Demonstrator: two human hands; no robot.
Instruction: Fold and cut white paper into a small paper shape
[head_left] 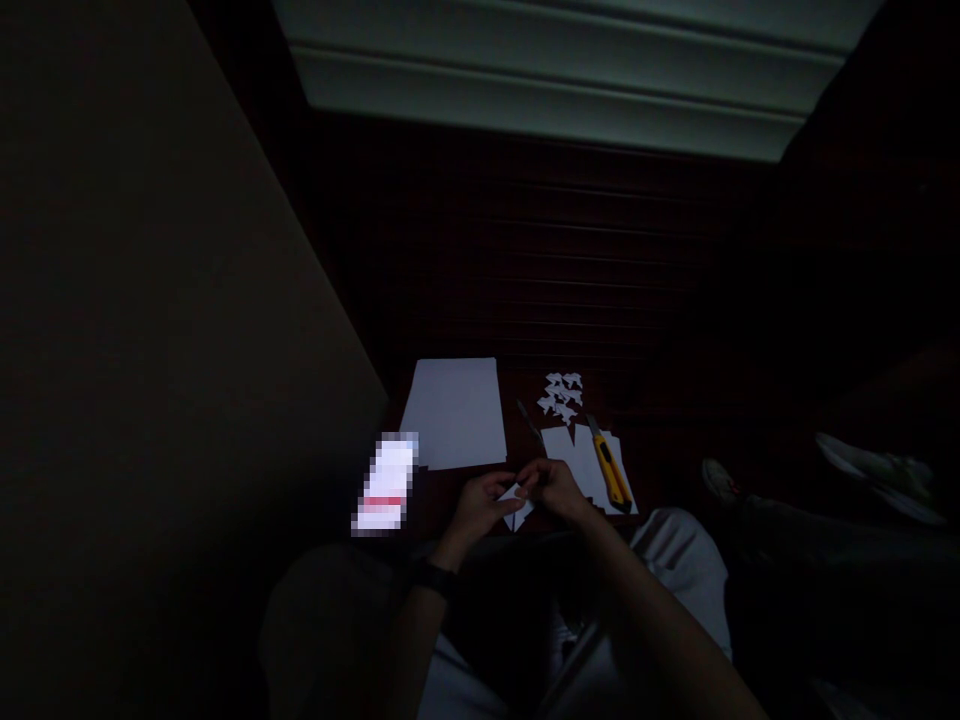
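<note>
Between my two hands, near the table's front edge, is a small piece of folded white paper [516, 517]. My left hand [480, 506] grips its left side, thumb laid across it. My right hand [553, 488] pinches the upper right part, with the fingertips of both hands close together. Parts of the paper are hidden under the fingers. To the right of my right hand lie loose white paper pieces [559, 442], and a yellow and black utility knife [611, 470] rests on them. Beyond is a cluster of several small folded paper figures [562, 395].
A stack of white paper sheets [456, 412] lies at the table's back left. A lit, pixelated screen [386, 485] stands left of it. A thin, dark pen-like tool [529, 420] lies between stack and pieces. At right, another person's shoes [877, 475] show. A wall [187, 250] borders the left.
</note>
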